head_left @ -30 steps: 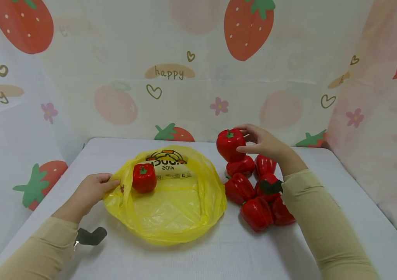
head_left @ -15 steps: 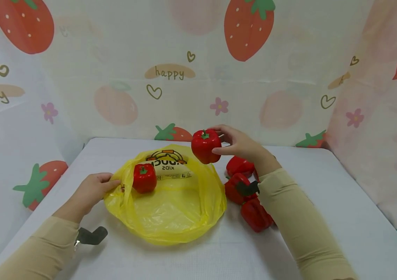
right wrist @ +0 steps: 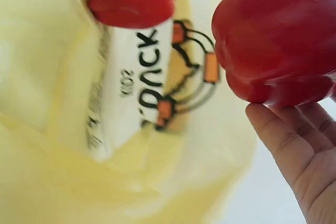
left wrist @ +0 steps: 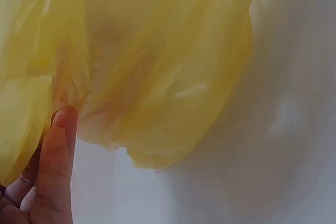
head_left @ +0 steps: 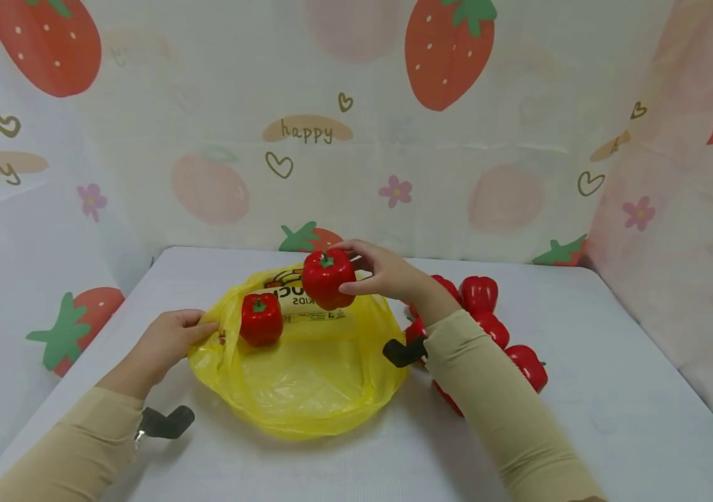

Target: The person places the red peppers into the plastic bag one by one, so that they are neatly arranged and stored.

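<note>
My left hand [head_left: 171, 343] pinches the left edge of a yellow plastic bag [head_left: 306, 376], which lies spread wide on the table. The same bag [left wrist: 173, 93] fills much of the left wrist view, with fingertips at its edge. A glossy red bell pepper [head_left: 261, 319] with a green stem sits inside, at the left. Above the bag's far part, my right hand [head_left: 388, 273] grips another red bell pepper [head_left: 328, 279] from its right side, stem up. In the right wrist view the held pepper [right wrist: 278, 40] is close, with printed lettering on the bag behind it.
Several more red bell peppers [head_left: 479, 294] lie in a group right of the bag, partly hidden by the right forearm. The white table [head_left: 582, 328] ends at a strawberry-printed curtain [head_left: 356, 167] behind. A dark camera mount [head_left: 167, 422] sticks out from the left wrist.
My right hand has carried its bell pepper leftward, from over the group of peppers to over the bag. The left hand has kept its hold on the bag's edge.
</note>
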The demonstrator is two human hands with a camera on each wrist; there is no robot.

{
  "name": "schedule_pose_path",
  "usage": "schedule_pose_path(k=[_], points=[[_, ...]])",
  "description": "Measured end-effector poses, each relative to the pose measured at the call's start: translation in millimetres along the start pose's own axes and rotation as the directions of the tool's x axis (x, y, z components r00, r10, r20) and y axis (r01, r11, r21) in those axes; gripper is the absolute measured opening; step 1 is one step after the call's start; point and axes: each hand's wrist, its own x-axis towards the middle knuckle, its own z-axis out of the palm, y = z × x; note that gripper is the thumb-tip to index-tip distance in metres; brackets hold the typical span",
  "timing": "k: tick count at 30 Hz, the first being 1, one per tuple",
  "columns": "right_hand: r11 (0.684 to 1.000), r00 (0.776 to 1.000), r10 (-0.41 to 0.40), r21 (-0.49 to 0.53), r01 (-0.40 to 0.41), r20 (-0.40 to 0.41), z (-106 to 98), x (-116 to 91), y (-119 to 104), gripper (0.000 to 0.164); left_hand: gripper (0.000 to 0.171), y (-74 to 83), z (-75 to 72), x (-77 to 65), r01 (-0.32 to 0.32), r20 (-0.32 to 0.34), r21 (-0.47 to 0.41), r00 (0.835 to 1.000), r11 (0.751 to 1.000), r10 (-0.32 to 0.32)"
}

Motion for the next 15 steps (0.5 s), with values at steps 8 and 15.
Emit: schedule_pose_path(k=[8,15], points=[[0.997,0.996,0.075,0.025,-0.076,0.044,27.8,16.2,10.7,0.066,0.059,1.2,-2.1,-1.3,0.01,0.0,0.003,1.0,1.0,-0.01],[0.998,0.997,0.043,0.049,-0.046,0.067,41.7,29.0,19.7,0.061,0.057,2.1,-2.1,-3.0,-0.001,0.001,-0.008,1.0,1.0,0.001]])
